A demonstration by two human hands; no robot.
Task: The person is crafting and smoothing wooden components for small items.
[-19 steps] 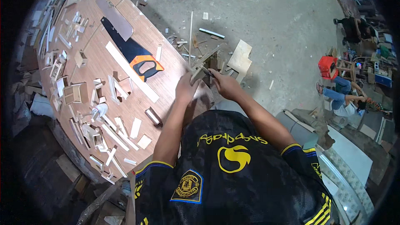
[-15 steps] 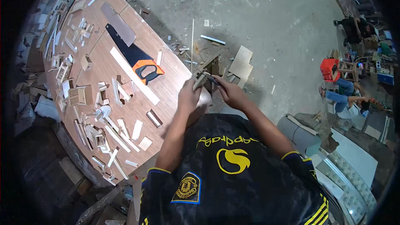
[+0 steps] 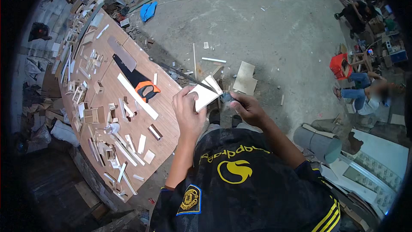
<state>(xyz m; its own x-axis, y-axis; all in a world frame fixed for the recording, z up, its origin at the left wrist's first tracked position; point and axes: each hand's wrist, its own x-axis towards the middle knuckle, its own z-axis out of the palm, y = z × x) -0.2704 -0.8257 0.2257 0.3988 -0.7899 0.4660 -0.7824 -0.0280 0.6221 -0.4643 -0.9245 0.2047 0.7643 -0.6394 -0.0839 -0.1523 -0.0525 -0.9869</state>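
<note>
My left hand (image 3: 187, 108) grips a small pale wooden piece (image 3: 205, 98), made of flat boards joined at an angle, holding it up in front of my chest. In my right hand (image 3: 249, 109) is the dark handle of a long, thin file (image 3: 184, 75). The file's blade lies across the far part of the wooden piece and reaches out to the left, past the table's edge. A handsaw (image 3: 143, 89) with an orange and black handle rests on the wooden table (image 3: 165, 122), left of my hands.
Several small wooden frames, boxes and strips cover the table's left side, with a white bottle (image 3: 112, 128) among them. Offcuts and a pale board (image 3: 246, 77) lie on the floor ahead. At the far right a person sits near a red crate-like object (image 3: 339, 65).
My hands have lifted and turned the wooden piece, so its broad pale face now shows. The file now stretches left across it. My view has shifted, showing more floor ahead.
</note>
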